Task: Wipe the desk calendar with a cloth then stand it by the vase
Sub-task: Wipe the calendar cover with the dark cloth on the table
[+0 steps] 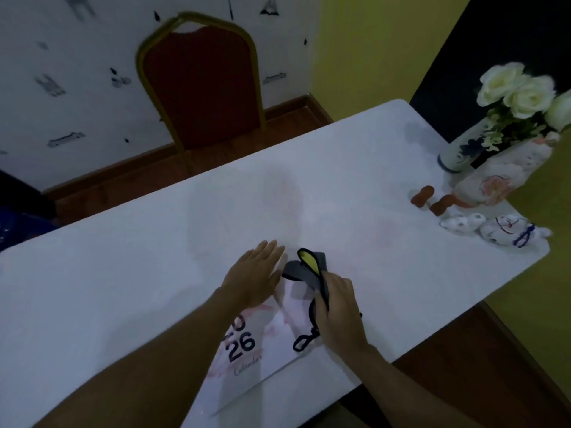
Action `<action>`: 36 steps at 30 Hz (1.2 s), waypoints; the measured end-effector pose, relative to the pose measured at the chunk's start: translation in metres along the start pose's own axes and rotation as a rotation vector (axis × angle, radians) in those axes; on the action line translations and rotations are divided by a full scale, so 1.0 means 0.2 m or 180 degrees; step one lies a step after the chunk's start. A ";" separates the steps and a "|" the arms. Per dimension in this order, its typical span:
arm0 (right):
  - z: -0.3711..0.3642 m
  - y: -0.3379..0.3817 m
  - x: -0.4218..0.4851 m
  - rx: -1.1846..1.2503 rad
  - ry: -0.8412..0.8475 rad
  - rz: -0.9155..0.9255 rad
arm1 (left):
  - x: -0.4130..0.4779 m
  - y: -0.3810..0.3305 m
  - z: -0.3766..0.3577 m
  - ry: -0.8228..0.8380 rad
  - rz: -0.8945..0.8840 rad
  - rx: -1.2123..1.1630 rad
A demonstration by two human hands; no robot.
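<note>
A white desk calendar (pixel 247 359) printed with "2026" lies flat near the table's front edge. My left hand (pixel 256 273) rests flat on its far left corner, fingers spread. My right hand (pixel 336 313) grips a grey cloth (pixel 304 270) with a yellow inner side and a black loop, held over the calendar's far right part. At the far right of the table stands a white and blue vase (pixel 463 149) with white flowers (pixel 522 91).
The white table (pixel 154 257) holds a floral ceramic piece (pixel 500 177), two reddish-brown pieces (pixel 432 199) and small white figurines (pixel 500 231) near the vase. A red chair with a gold frame (pixel 200 88) stands behind the table's far edge.
</note>
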State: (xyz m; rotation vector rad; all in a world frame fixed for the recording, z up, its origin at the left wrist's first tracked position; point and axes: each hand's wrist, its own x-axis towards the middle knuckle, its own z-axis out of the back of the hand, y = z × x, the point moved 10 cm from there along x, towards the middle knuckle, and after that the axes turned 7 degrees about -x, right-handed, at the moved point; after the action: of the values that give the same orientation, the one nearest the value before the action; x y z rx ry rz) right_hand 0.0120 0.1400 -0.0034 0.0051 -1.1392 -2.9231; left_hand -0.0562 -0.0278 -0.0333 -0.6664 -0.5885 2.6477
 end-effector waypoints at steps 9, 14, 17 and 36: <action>-0.29 0.42 -0.18 -0.0109 0.0150 0.0185 | -0.71 0.47 0.00 -0.0677 0.0637 -0.0568; -0.39 0.49 -0.26 -0.0484 -0.0030 0.0020 | -1.02 0.65 -0.20 -0.0565 0.0805 -0.0726; -0.47 0.48 -0.30 -0.0964 -0.0024 0.0009 | -1.07 0.68 -0.29 -0.0477 0.0688 -0.0639; -0.73 0.62 -0.38 -0.1280 -0.0039 0.1250 | -1.02 0.74 -0.43 -0.0173 0.0767 -0.0188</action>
State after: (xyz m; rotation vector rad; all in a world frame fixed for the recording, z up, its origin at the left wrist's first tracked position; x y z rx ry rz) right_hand 0.0900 -0.0507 -0.0270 -0.2113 -0.4640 -2.7309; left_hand 0.1240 -0.2145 -0.0964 -0.7253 -0.6399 2.8893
